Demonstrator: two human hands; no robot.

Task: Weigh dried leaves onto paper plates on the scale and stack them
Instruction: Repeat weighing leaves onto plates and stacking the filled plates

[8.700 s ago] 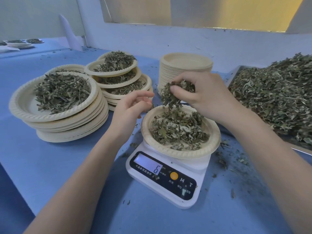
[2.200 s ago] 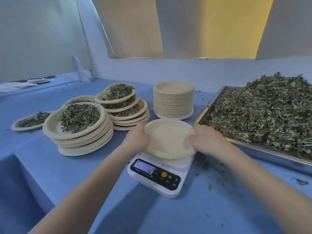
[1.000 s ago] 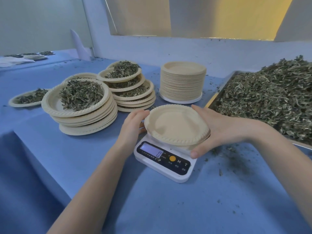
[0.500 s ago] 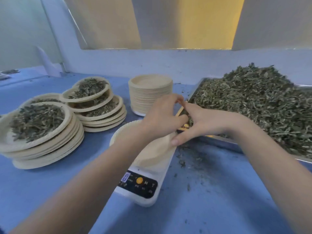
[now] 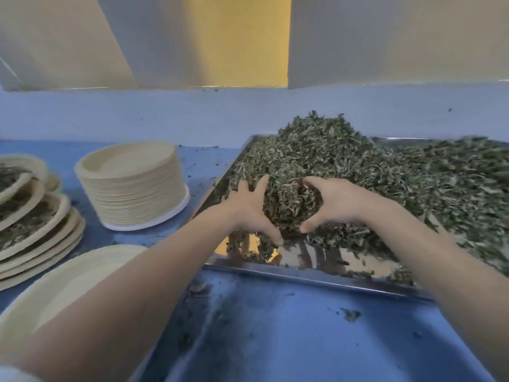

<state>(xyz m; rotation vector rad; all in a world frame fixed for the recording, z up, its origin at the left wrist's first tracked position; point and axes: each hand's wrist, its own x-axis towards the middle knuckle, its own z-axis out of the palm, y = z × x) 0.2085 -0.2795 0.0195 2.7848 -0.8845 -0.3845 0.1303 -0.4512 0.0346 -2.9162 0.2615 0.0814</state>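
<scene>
A big heap of dried leaves (image 5: 385, 172) fills a metal tray (image 5: 303, 274) at the right. My left hand (image 5: 248, 208) and my right hand (image 5: 333, 202) are both in the near edge of the heap, cupped toward each other around a clump of leaves (image 5: 286, 205), fingers curled into it. An empty paper plate (image 5: 63, 282) sits at the lower left, partly behind my left forearm. The scale under it is hidden.
A tall stack of empty paper plates (image 5: 132, 188) stands on the blue table (image 5: 275, 326) left of the tray. Stacked plates filled with leaves (image 5: 30, 224) lie at the far left edge. Leaf crumbs are scattered on the table in front of the tray.
Both hands have left the empty plate on the scale and moved right into the leaf heap, where they now cup a clump. The view has swung right and the scale display is out of sight.
</scene>
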